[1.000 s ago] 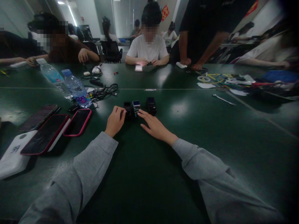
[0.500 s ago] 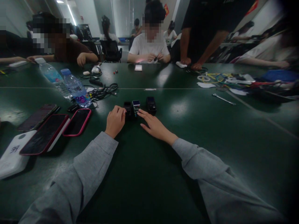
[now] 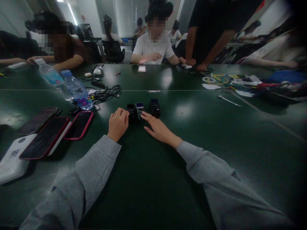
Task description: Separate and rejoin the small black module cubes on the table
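Note:
Three small black box-like devices stand in a row on the dark green table point(image 3: 153, 179). My left hand point(image 3: 118, 123) is curled, its fingertips against the left device point(image 3: 130, 110). My right hand point(image 3: 157, 128) lies flat with fingers stretched out, the index fingertip touching the middle device point(image 3: 139, 108), which shows a small lit blue screen. The right device point(image 3: 155, 107) stands apart, untouched. Both my arms wear grey sleeves.
At the left lie several phones, two in red cases point(image 3: 78, 125), on and beside a white box point(image 3: 11, 161). Two water bottles point(image 3: 76, 91) and tangled black cables point(image 3: 105, 92) sit behind. A metal tool point(image 3: 229, 101) and colourful clutter lie far right. Other people sit across the table.
My hands have stayed in place at the devices. The person opposite in the white shirt has lifted a hand from the table and stretched the other arm sideways.

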`<state>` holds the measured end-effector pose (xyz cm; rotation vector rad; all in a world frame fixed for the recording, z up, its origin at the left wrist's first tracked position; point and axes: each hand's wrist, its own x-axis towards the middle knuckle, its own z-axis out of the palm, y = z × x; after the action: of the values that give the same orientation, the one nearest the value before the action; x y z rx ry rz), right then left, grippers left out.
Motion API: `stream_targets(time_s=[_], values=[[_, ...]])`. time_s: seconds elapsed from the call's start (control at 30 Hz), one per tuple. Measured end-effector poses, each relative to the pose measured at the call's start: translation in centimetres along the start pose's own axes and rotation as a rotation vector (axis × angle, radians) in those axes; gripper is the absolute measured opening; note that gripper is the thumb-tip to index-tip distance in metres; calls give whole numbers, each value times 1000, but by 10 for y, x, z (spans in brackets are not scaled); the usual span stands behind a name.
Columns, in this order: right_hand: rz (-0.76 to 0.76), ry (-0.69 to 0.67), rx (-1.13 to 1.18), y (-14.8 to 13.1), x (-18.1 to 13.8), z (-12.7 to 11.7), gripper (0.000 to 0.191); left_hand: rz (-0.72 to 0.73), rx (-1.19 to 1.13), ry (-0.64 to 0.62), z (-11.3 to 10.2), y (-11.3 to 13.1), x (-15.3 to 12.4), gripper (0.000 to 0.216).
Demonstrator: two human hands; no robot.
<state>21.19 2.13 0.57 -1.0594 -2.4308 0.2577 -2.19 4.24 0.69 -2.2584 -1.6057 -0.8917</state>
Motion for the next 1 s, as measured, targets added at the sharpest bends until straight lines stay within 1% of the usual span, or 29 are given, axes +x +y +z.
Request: stream_targets(time_s=[0.1,0.3,0.6,1.0], values=[[-12,5,-5,1,0,1,59,-17,36,-31,-1,2,0,27],[-8,5,-9,1,-1,0,60,-6,52,-32,0,1,1,24],[-17,8,-22,0,-1,-1,59,10,35,-17,2,0,1,20],[-16,6,-18,1,-1,0,60,16,-34,-66,7,-4,1,20]])
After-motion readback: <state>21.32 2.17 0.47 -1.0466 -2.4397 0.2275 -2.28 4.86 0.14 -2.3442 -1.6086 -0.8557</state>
